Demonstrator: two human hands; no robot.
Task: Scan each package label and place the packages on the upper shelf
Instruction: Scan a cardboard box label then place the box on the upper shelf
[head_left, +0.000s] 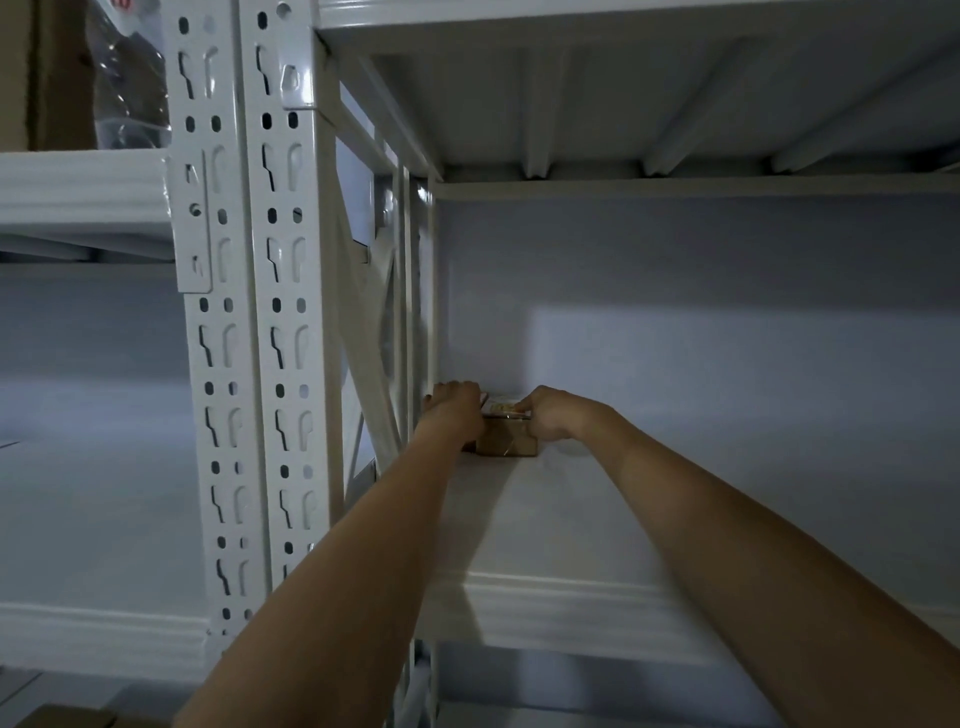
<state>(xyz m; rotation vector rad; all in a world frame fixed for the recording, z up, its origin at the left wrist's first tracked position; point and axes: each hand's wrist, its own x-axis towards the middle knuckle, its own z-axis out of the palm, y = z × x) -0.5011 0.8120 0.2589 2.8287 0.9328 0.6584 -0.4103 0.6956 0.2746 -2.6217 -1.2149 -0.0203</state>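
Being set down at the shelf's (571, 525) far left corner, toward 12 o'clock, a brown package (506, 439) is being gripped between the left hand (457, 410) and right hand (550, 415), fingers curled on its ends; releasing it is judged next.

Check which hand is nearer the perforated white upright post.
Left. The left hand grips the package's left end, the side toward the upright post; the right hand grips its right end, farther away.

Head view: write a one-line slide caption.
Both hands, left and right, set a small cardboard package in the back left corner of a white metal shelf.
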